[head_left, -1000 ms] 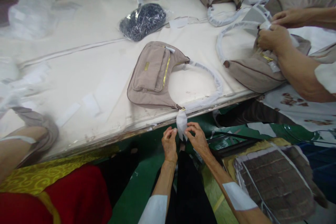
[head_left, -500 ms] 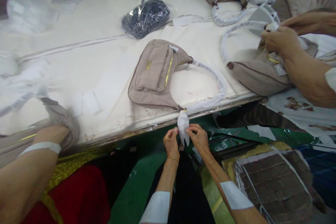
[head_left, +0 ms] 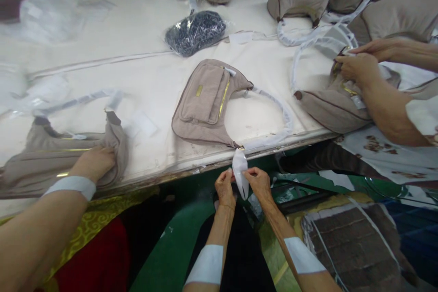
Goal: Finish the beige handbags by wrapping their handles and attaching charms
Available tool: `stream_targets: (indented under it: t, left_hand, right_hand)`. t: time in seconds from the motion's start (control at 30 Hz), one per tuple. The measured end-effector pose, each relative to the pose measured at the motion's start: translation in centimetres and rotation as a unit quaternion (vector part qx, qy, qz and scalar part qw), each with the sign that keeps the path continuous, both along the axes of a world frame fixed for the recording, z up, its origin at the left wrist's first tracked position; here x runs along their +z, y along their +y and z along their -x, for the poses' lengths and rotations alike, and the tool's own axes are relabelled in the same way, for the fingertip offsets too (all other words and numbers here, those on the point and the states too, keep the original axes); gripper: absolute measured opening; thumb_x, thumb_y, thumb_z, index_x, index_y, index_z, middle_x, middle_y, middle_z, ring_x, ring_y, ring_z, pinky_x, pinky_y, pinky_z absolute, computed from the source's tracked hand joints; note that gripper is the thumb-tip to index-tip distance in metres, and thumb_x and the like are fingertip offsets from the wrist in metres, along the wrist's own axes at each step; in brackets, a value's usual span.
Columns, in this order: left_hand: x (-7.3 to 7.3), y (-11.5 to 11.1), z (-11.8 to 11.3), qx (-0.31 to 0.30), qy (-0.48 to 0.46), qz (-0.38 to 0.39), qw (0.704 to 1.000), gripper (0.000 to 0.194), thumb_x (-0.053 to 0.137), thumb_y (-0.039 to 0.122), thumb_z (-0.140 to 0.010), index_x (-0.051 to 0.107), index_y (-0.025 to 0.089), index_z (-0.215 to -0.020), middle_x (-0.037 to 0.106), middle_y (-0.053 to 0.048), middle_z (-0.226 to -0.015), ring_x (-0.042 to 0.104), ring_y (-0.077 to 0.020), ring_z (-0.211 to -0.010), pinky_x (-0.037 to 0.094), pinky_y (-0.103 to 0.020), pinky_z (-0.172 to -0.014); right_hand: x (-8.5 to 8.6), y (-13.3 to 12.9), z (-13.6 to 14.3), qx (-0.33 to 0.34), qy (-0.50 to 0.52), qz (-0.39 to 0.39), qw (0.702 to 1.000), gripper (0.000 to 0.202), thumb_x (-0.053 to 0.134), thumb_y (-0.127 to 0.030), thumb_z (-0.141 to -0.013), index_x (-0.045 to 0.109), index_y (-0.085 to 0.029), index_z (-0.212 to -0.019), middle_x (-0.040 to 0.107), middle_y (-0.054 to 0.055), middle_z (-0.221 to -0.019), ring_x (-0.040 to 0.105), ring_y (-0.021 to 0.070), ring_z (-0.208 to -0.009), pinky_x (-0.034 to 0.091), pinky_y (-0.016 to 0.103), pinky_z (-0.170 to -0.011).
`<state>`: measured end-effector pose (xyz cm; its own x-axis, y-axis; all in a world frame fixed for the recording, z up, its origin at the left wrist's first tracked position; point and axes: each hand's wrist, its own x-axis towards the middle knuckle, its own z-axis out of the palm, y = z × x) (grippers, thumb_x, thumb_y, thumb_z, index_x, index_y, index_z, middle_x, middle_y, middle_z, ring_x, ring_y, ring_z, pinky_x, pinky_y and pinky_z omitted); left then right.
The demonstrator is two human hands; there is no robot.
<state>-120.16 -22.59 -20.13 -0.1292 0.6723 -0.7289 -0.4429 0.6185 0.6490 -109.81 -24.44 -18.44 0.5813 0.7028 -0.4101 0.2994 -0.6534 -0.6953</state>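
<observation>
Both the left hand (head_left: 225,187) and right hand (head_left: 259,183) still pinch the white paper wrapping (head_left: 240,171), now apparently drawn narrower below the taupe fabric handbag (head_left: 207,102).

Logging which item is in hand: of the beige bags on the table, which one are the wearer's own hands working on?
The middle bag at the table's near edge. Its white paper end hangs over the edge, pinched by left hand and right hand. Co-workers handle the others.

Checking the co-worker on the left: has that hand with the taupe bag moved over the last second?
Yes. The co-worker's hand and its taupe bag have come rightward along the table edge, toward the centre handbag.
</observation>
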Motion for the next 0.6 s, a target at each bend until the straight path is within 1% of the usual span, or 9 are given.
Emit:
stream_targets:
  t: [0.1, 0.17, 0.23, 0.27, 0.33, 0.37, 0.43, 0.5, 0.6]
  left_hand:
    - [-0.3, 0.1, -0.3, 0.030, -0.077, 0.056, 0.995, 0.032, 0.078, 0.033, -0.051, 0.067, 0.013, -0.073, 0.068, -0.003, -0.065, 0.060, -0.0129, -0.059, 0.046, -0.026, -0.061]
    - [-0.5, 0.1, -0.4, 0.043, -0.111, 0.077, 0.990, 0.033, 0.080, 0.029, -0.048, 0.066, 0.014, -0.074, 0.068, -0.003, -0.066, 0.061, -0.0129, -0.059, 0.046, -0.026, -0.062]
    - [-0.5, 0.2, -0.4, 0.045, -0.129, 0.085, 0.987, 0.032, 0.080, 0.027, -0.047, 0.065, 0.015, -0.073, 0.068, -0.002, -0.066, 0.061, -0.0132, -0.060, 0.047, -0.027, -0.062]
    - [-0.6, 0.2, -0.4, 0.043, -0.138, 0.090, 0.985, 0.033, 0.081, 0.026, -0.047, 0.064, 0.016, -0.073, 0.067, -0.002, -0.065, 0.061, -0.0135, -0.060, 0.047, -0.027, -0.062]
    - [-0.5, 0.2, -0.4, 0.038, -0.156, 0.098, 0.982, 0.033, 0.081, 0.025, -0.046, 0.063, 0.016, -0.072, 0.066, -0.001, -0.064, 0.060, -0.0135, -0.059, 0.047, -0.027, -0.061]
    - [-0.4, 0.2, -0.4, 0.035, -0.163, 0.100, 0.981, 0.033, 0.080, 0.024, -0.046, 0.062, 0.016, -0.072, 0.065, 0.000, -0.063, 0.059, -0.0131, -0.058, 0.047, -0.027, -0.060]
    - [-0.2, 0.1, -0.4, 0.033, -0.172, 0.102, 0.979, 0.031, 0.080, 0.023, -0.047, 0.060, 0.017, -0.071, 0.064, 0.002, -0.061, 0.058, -0.0117, -0.056, 0.047, -0.025, -0.059]
    - [0.1, 0.1, -0.4, 0.031, -0.176, 0.103, 0.979, 0.029, 0.078, 0.022, -0.050, 0.059, 0.018, -0.071, 0.063, 0.003, -0.059, 0.057, -0.0111, -0.055, 0.046, -0.024, -0.058]
    - [0.4, 0.2, -0.7, 0.018, -0.178, 0.116, 0.977, 0.024, 0.075, 0.019, -0.054, 0.059, 0.017, -0.072, 0.063, 0.002, -0.058, 0.057, -0.0120, -0.053, 0.047, -0.025, -0.057]
  right_hand:
    - [-0.4, 0.1, -0.4, -0.025, 0.030, 0.000, 0.999, 0.025, 0.063, -0.044, -0.057, 0.060, -0.019, -0.060, 0.061, 0.000, -0.053, 0.055, 0.0149, -0.053, 0.042, 0.027, -0.052]
    - [-0.6, 0.1, -0.7, -0.060, 0.102, -0.018, 0.993, 0.031, 0.069, -0.044, -0.052, 0.059, -0.019, -0.067, 0.063, 0.000, -0.058, 0.056, 0.0156, -0.055, 0.044, 0.028, -0.053]
    - [-0.5, 0.1, -0.9, -0.086, 0.210, -0.034, 0.973, 0.041, 0.074, -0.042, -0.048, 0.060, -0.019, -0.079, 0.068, 0.003, -0.067, 0.060, 0.0176, -0.061, 0.048, 0.030, -0.058]
    - [-0.3, 0.1, -1.1, -0.085, 0.265, -0.038, 0.960, 0.045, 0.076, -0.041, -0.048, 0.061, -0.018, -0.084, 0.069, 0.004, -0.072, 0.062, 0.0187, -0.065, 0.049, 0.031, -0.061]
    - [0.1, 0.1, -1.3, -0.066, 0.350, -0.042, 0.933, 0.048, 0.077, -0.039, -0.050, 0.063, -0.017, -0.090, 0.071, 0.006, -0.080, 0.064, 0.0200, -0.073, 0.050, 0.034, -0.070]
    - [0.3, 0.1, -1.4, -0.055, 0.375, -0.042, 0.924, 0.048, 0.078, -0.038, -0.051, 0.064, -0.016, -0.092, 0.071, 0.006, -0.081, 0.064, 0.0201, -0.075, 0.049, 0.034, -0.074]
    - [0.7, 0.1, -1.6, -0.039, 0.393, -0.040, 0.918, 0.046, 0.077, -0.038, -0.053, 0.066, -0.015, -0.091, 0.072, 0.006, -0.080, 0.064, 0.0194, -0.076, 0.048, 0.033, -0.077]
    - [0.9, 0.1, -1.7, -0.032, 0.390, -0.035, 0.920, 0.043, 0.077, -0.039, -0.053, 0.068, -0.015, -0.088, 0.071, 0.005, -0.077, 0.063, 0.0187, -0.074, 0.047, 0.033, -0.077]
    - [1.2, 0.1, -1.9, -0.025, 0.380, -0.032, 0.924, 0.042, 0.077, -0.040, -0.053, 0.069, -0.014, -0.085, 0.071, 0.005, -0.075, 0.063, 0.0185, -0.071, 0.047, 0.033, -0.075]
